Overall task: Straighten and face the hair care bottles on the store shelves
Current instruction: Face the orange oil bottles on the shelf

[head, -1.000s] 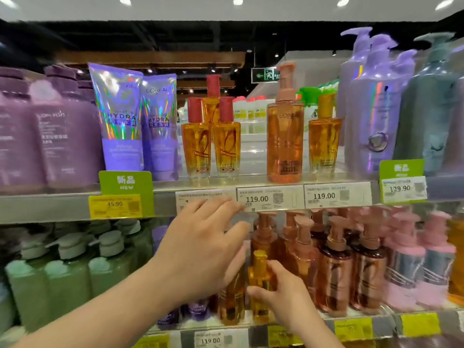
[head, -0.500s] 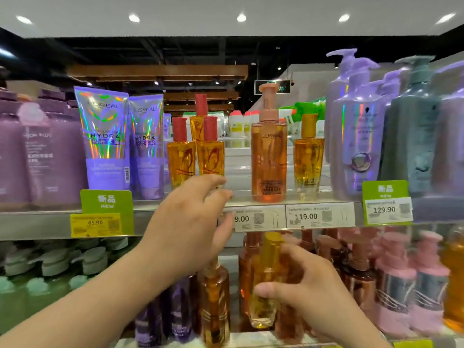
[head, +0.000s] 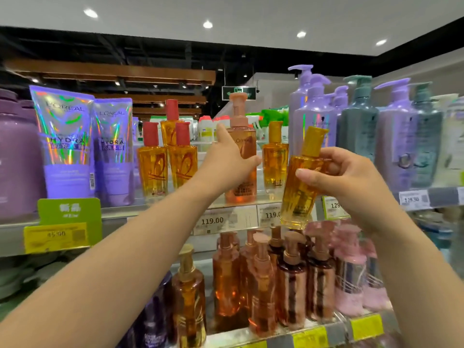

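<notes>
My right hand (head: pixel 349 177) grips gold bottle (head: pixel 302 179), cap tilted up-right, lifted from lower shelf; left hand (head: pixel 226 164) now grasps pump bottle (head: pixel 242 156).

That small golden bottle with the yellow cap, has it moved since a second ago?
Yes. The small golden bottle rose from the lower shelf to above the price-tag rail, gripped by the right hand.
</notes>
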`<state>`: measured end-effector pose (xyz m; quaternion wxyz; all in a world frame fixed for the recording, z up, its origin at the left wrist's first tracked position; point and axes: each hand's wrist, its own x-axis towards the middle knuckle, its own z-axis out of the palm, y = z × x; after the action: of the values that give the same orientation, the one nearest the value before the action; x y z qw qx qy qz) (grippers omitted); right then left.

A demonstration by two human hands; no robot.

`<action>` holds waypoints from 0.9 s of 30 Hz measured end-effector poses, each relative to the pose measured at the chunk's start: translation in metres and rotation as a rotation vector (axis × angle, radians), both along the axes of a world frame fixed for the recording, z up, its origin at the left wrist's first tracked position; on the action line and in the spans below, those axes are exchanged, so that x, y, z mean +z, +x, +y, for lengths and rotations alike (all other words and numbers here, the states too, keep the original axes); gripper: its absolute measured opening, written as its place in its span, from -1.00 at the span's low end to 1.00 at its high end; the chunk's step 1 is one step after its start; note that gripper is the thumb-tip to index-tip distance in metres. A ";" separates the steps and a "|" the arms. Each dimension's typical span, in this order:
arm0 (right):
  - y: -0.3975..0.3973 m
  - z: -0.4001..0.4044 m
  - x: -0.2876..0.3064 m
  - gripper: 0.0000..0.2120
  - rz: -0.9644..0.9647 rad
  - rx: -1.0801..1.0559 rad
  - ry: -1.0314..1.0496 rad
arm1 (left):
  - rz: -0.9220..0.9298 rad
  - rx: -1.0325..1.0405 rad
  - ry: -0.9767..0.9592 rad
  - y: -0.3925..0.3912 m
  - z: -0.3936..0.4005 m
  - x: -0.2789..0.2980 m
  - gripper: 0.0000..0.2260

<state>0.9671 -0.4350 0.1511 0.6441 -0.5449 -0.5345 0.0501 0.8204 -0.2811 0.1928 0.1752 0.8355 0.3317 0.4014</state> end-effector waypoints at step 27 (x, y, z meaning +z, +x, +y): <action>-0.027 0.073 0.051 -0.60 -0.392 -0.187 -0.003 | -0.469 -0.208 0.052 -0.097 -0.039 -0.031 -0.05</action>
<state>0.9406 -0.3617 0.2022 0.5290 -0.5924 -0.5965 -0.1161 0.7237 -0.3205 0.1615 0.2661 0.7535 0.1842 0.5723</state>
